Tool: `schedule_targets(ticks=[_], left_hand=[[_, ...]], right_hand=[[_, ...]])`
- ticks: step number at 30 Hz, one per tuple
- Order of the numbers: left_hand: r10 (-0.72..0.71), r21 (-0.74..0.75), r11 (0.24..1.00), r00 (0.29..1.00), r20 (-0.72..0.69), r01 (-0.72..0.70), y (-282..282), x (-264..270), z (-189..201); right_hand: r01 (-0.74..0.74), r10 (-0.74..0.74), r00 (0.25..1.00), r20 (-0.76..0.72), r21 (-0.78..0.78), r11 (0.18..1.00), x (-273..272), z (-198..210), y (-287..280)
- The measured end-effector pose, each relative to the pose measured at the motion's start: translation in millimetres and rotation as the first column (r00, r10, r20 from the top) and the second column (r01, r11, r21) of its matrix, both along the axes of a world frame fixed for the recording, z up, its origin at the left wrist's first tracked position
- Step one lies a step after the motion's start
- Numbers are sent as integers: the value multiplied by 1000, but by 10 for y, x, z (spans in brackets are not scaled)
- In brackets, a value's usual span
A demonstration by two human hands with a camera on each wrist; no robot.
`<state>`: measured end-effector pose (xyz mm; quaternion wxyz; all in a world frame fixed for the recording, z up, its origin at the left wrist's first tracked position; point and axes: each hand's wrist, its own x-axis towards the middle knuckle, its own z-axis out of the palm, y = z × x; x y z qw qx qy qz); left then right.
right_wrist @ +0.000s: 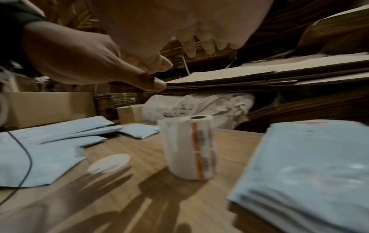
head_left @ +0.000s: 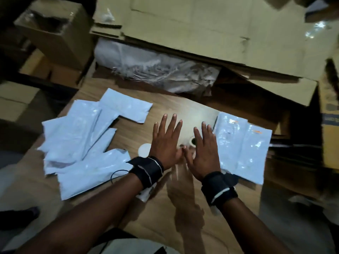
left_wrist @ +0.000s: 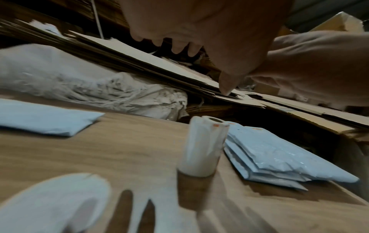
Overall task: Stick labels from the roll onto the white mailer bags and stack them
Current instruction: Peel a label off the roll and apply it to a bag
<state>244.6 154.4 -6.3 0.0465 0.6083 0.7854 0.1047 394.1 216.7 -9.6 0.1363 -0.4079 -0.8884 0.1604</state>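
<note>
Both the left hand (head_left: 166, 142) and the right hand (head_left: 205, 153) hover flat, fingers spread, holding nothing, above the label roll (right_wrist: 188, 146) standing upright on the table (head_left: 165, 208). Loose mailer bags (head_left: 78, 143) lie left, the neat stack (head_left: 242, 145) right (some corners show orange). Best next: steady the roll with one hand, peel one label cleanly with the other.

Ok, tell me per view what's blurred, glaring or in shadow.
Head view: dim, edges smeared, glare on the table, hand shadows toward the camera. Left wrist view: label roll and near white disc motion-blurred. Right wrist view: roll sharper, stacked mailer bags soft, finger shadows across the wood.
</note>
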Motion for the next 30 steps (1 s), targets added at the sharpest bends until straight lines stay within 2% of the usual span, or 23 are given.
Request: schedule_targets(ticks=[8,11,18,25,30], left_hand=[[264,-135,957,963,47,-256,-933,-1048,-51],[312,-190,937,948,69,-295,-1306,-1415,-102],[299,-481,843,953,45,-242,-1913,-1948,-324],[212,-525,835,977,28,-166,-1975,-2100,-420],[199,-556,821,978,69,-127,-1888,-2124,-416]], right_hand=[[-250,249,968,-31,-24,968,-1030,-109,-792],[-328,324,943,-71,-47,944,-1311,-186,-1027],[-393,410,912,31,-227,891,-1718,-484,-1443],[-429,520,816,253,-338,838,-1856,-763,-1553],[-444,511,828,230,-288,849,-1830,-797,-1542]])
